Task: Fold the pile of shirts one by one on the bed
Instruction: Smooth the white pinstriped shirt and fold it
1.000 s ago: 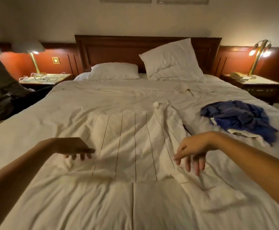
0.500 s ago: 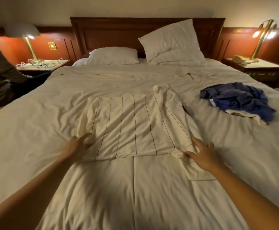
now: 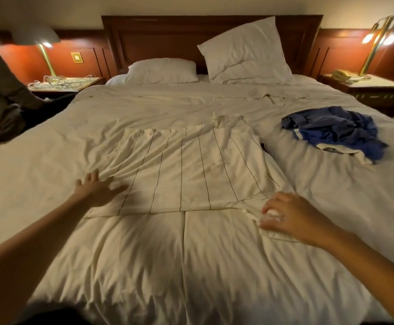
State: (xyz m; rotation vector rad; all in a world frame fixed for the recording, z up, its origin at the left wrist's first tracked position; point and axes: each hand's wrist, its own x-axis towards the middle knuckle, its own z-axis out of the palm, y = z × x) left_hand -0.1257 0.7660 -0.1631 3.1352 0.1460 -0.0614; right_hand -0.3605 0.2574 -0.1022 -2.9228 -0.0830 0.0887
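Note:
A white shirt with thin dark stripes (image 3: 186, 170) lies spread flat in the middle of the bed (image 3: 191, 266). My left hand (image 3: 97, 190) rests flat on its lower left edge, fingers straight and spread. My right hand (image 3: 287, 216) is at the shirt's lower right corner, its fingers curled round a bunch of the white fabric there. A crumpled pile of blue shirts (image 3: 331, 132) with a white one under it lies on the bed's right side, beyond my right hand.
Two white pillows (image 3: 163, 70) (image 3: 245, 50) lean at the wooden headboard. Bedside tables with lit brass lamps (image 3: 376, 41) stand on both sides; the left one (image 3: 64, 84) holds tangled cables. A person in dark clothes (image 3: 1, 95) is at the bed's left edge.
A second ago both hands hovered above the shirt; they came down on its lower corners. The right hand's fingers have since curled into the fabric, and the left has spread flat.

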